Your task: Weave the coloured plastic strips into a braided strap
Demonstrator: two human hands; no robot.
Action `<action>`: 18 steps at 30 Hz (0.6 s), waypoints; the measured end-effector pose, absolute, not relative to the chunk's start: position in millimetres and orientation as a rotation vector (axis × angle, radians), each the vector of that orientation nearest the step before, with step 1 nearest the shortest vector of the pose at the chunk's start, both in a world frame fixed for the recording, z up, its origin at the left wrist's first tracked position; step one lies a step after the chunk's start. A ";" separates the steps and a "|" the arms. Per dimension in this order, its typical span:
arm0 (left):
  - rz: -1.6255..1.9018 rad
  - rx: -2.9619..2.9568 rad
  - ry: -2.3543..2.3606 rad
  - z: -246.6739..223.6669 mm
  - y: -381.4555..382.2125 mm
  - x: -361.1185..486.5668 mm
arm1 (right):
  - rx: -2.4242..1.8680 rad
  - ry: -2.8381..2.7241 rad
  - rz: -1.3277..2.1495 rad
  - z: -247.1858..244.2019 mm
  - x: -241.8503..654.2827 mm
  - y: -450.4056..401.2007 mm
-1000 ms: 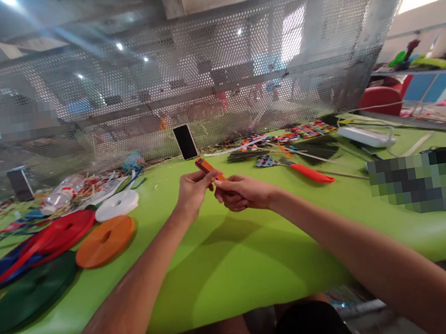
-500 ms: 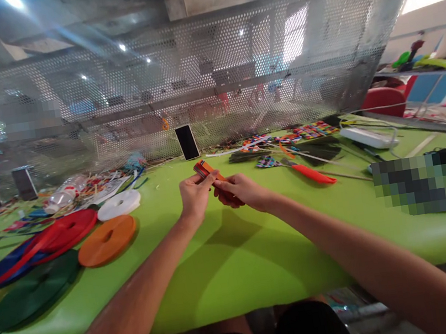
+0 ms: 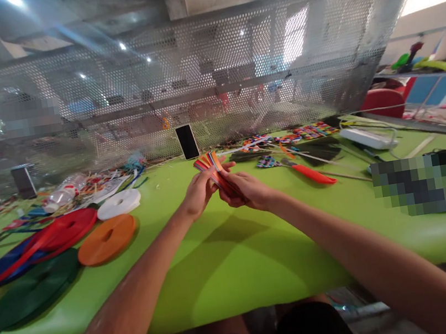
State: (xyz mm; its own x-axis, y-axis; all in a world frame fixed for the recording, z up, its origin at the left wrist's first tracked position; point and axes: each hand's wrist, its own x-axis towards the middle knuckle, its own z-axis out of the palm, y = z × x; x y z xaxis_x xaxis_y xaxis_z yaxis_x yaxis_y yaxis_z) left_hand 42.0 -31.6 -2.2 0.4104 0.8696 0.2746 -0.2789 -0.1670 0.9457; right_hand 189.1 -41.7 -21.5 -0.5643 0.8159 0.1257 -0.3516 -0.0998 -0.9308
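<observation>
Above the middle of the green table (image 3: 239,276), a bundle of coloured strips (image 3: 213,166), mostly orange and red with some white and dark blue, is fanned out at its upper end. My left hand (image 3: 200,191) pinches the strips from the left, its thumb against them. Wrapped round their lower part is my right hand (image 3: 245,190), with one finger stretched out behind the strips. The lower end of the bundle is partly hidden in the right palm. Both hands are closed and clear of the tabletop.
Flat ribbon rolls lie at left: red (image 3: 74,234), orange (image 3: 107,240), white (image 3: 118,204) and dark green (image 3: 34,290). A phone (image 3: 187,142) leans upright behind my hands. At right are an orange-handled tool (image 3: 312,174) and a white power strip (image 3: 369,137). Perforated metal mesh (image 3: 195,93) stands behind.
The strips, stacked in a narrow bundle before, are now spread into a fan. My left hand has shifted slightly right and my right hand's grip has changed.
</observation>
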 end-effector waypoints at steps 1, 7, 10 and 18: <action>1.113 1.379 0.568 -1.8 -31.6 41.2 | -0.547 -1.320 1.795 -20.4 189.3 -42.0; 1.118 1.428 0.611 -6.9 -28.6 39.4 | -0.597 -1.324 1.760 -19.8 188.9 -41.5; 1.151 1.439 0.635 -12.1 -25.0 40.4 | -0.639 -1.330 1.667 -22.5 186.4 -40.0; 1.112 1.413 0.688 -11.7 -28.8 42.0 | -0.638 -1.487 1.598 -28.1 184.4 -39.2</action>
State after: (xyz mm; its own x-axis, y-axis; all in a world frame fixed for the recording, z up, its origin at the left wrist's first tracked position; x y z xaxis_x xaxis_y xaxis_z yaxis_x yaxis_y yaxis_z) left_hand 42.0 -28.8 -11.7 0.3786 0.8950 0.2358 -0.1880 -0.1750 0.9664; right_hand 184.4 -39.2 -28.1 -0.5170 0.8380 0.1742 -0.2341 0.0573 -0.9705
